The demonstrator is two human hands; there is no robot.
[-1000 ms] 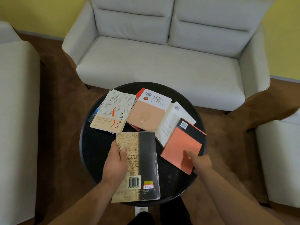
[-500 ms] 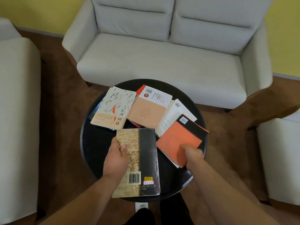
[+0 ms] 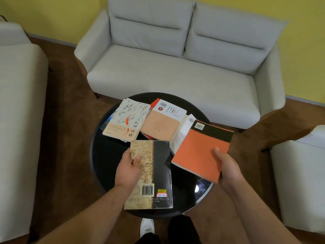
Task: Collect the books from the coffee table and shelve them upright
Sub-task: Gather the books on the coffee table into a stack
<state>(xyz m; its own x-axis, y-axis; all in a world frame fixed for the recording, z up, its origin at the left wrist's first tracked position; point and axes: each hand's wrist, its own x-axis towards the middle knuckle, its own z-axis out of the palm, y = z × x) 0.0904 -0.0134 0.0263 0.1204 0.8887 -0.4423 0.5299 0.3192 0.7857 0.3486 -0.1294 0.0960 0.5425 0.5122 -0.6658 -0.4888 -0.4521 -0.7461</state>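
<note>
Head view: we grip the map book in the left hand, thumb on its cover, over the coffee table's near rim. The right hand pinches the orange book at its near corner. Both long axes run away from us, barcodes at opposite ends; we should square the spines before stacking.

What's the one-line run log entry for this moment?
phase: collecting books | left hand: grips map-cover book | right hand: grips orange book | coffee table: fish-cover book, peach-cover book lying flat
</note>
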